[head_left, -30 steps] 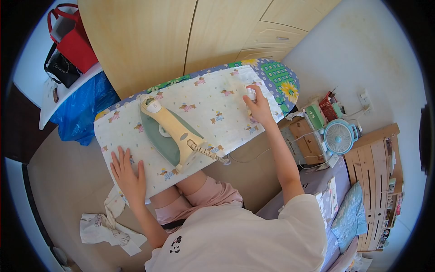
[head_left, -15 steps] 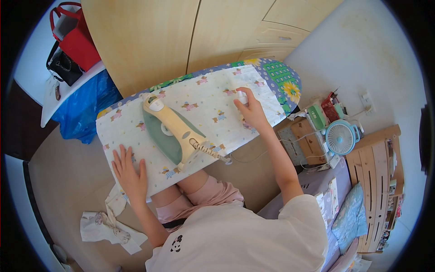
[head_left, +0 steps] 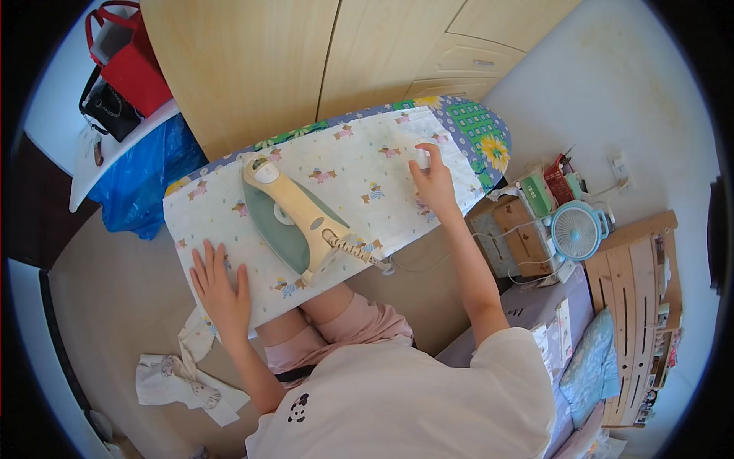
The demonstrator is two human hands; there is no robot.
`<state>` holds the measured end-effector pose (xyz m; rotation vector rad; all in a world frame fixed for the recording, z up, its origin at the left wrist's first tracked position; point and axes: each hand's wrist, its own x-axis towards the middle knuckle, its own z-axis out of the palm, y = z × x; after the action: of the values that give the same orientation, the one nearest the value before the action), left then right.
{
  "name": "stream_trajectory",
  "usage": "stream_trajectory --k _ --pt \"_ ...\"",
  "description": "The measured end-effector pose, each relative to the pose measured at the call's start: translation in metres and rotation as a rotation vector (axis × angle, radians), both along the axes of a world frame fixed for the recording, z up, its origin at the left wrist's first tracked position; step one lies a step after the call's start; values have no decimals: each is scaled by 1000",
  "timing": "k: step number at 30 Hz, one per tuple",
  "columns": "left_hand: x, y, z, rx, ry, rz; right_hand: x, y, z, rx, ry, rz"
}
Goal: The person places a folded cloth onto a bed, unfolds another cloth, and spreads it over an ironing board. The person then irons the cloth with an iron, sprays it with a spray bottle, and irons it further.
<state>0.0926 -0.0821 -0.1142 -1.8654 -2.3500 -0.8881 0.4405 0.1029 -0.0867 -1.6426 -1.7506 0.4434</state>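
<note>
My left hand [head_left: 223,294] lies flat with fingers spread on the near left corner of a white cloth [head_left: 306,206] printed with small animals. The cloth is spread over an ironing board [head_left: 482,134] with a flowery cover. A cream and green iron [head_left: 302,214] rests on the cloth between my hands, its cord end towards me; neither hand touches it. Over the right part of the cloth, my right hand [head_left: 437,187] is closed around a small white spray bottle [head_left: 422,162], mostly hidden by the fingers.
The iron's cord [head_left: 355,251] runs off the board's near edge. Behind stand wooden cabinets [head_left: 252,69]. A blue fan [head_left: 576,232] and boxes are at the right, a bed with a pillow [head_left: 592,375] below. White clothing [head_left: 183,386] hangs or lies at lower left.
My right hand has shifted slightly to the right with the spray bottle, and its index finger is raised more. My left hand and the iron stay in place on the cloth.
</note>
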Motion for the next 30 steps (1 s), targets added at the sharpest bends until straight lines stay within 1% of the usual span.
stream_trajectory --k 4,7,10,12,13,15,19,21,22,24,28,30 --pt "0 0 1 -1 6 1 0 -1 4 8 56 -8" --pt "0 1 -1 2 12 2 -2 -3 6 -21 130 36" --pt "0 0 -1 4 8 2 -8 -4 4 19 170 41" --pt "-1 0 -1 1 11 4 -14 -8 7 -10 111 135" --pt "0 1 -1 -1 13 4 -15 -7 6 -10 111 134" --pt "0 1 0 1 11 4 -16 -6 3 -77 203 189" --pt "-1 -1 -1 13 1 -8 -17 -7 7 -91 235 157" --pt "0 -1 0 12 9 -7 -16 -6 6 -205 462 215" --pt "0 -1 0 19 18 -5 -16 -7 5 -210 461 211" --pt "0 0 -1 8 10 -1 -15 -8 4 -136 315 192" --pt "0 0 -1 4 9 9 -16 -10 0 -91 290 164" --pt "-2 0 -3 -2 8 9 -19 -14 3 -96 241 230"
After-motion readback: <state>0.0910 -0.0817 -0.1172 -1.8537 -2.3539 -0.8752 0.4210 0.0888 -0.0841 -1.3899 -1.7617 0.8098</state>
